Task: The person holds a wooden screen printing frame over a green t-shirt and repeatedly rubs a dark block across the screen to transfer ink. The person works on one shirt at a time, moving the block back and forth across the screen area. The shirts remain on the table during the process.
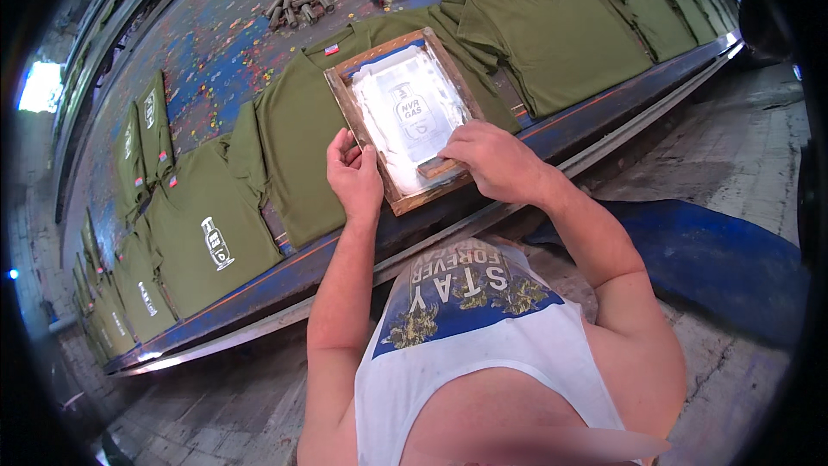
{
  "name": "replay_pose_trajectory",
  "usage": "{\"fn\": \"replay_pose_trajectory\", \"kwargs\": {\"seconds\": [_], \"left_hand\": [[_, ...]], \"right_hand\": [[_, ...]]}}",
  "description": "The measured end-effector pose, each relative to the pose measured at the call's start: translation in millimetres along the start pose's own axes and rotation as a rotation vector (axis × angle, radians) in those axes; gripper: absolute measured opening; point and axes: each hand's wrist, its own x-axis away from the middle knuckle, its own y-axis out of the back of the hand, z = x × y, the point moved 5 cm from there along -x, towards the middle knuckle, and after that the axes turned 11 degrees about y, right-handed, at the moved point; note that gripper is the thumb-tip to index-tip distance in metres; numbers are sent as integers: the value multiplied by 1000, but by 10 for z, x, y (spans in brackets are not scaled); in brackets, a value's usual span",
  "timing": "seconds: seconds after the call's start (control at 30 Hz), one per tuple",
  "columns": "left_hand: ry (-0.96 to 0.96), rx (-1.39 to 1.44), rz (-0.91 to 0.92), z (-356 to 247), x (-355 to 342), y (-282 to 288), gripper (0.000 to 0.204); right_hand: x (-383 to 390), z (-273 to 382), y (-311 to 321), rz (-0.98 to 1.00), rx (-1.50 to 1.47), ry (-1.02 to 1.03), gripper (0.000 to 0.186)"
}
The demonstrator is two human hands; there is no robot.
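Hands [356, 177] [496, 160] at screen [405, 112], shirts [556, 43] alongside, cylinders [304, 2] beyond

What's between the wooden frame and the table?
A green shirt, spread on the table with the wooden frame over it; the head view shows it.

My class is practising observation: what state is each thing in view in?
Middle shirt, flat, partly covered
Wooden frame, over the middle shirt
Wooden block, held inside the frame
Left grip, curled at frame's edge
Right grip, closed on the block
Left shirt, flat, white print showing
Right shirt, flat, no print showing
Dark cylinders, heaped
Tabletop, colourfully speckled
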Motion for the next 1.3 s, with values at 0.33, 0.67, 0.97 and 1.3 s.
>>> {"fn": "replay_pose_trajectory", "kwargs": {"seconds": [0.33, 0.67, 0.97, 1.3], "left_hand": [[-15, -168, 88, -76, -195, -5, 67], [104, -183, 64, -88, -240, 28, 73], [245, -194, 12, -188, -158, 37, 73], [232, -268, -64, -164, -152, 40, 74]], "right_hand": [[317, 281, -440, -199, 168, -17, 43], [-392, -493, -485, -303, 287, 141, 40], [-1176, -988, -139, -207, 274, 161, 38], [-1668, -1085, -169, 53, 56, 353, 42]]}}
